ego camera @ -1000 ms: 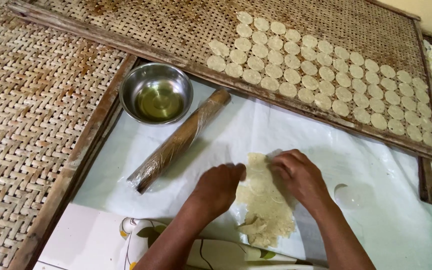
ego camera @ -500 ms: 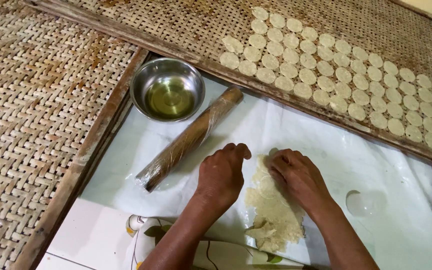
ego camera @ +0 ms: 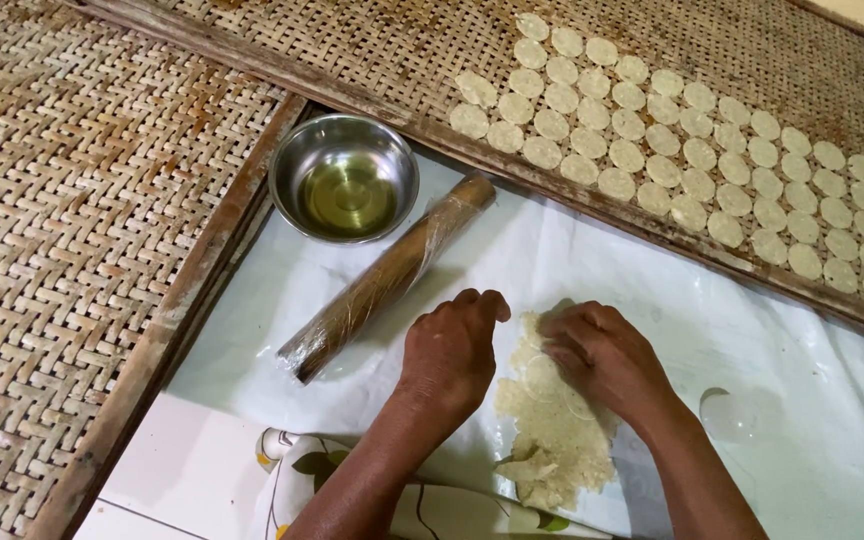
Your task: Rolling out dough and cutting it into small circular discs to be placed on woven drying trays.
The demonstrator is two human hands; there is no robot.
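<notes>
Both hands are down on a flattened sheet of pale, crumbly dough (ego camera: 557,440) that lies on the white plastic sheet (ego camera: 652,320), near the viewer and a little right of the middle. The left hand (ego camera: 449,350) rests palm down at the dough's left edge, fingers curled and held close together, pinching nothing. The right hand (ego camera: 602,355) sits on the far end of the dough with its fingers bent and pressed together over a clear round cutter (ego camera: 544,378); its rim shows just left of the palm, ringing a disc of dough.

Left of the hands a rolling pin (ego camera: 387,278) wrapped in clear film lies slantwise, apart from the dough. Just beyond its far end stands a steel bowl (ego camera: 344,180) holding a little yellowish oil. Along the far side runs a woven bamboo tray (ego camera: 372,40) with rows of small round dough discs (ego camera: 672,130) laid out on it. Another woven mat (ego camera: 62,220) fills the left. A clear round lid (ego camera: 737,415) rests on the plastic to the right of the right wrist.
</notes>
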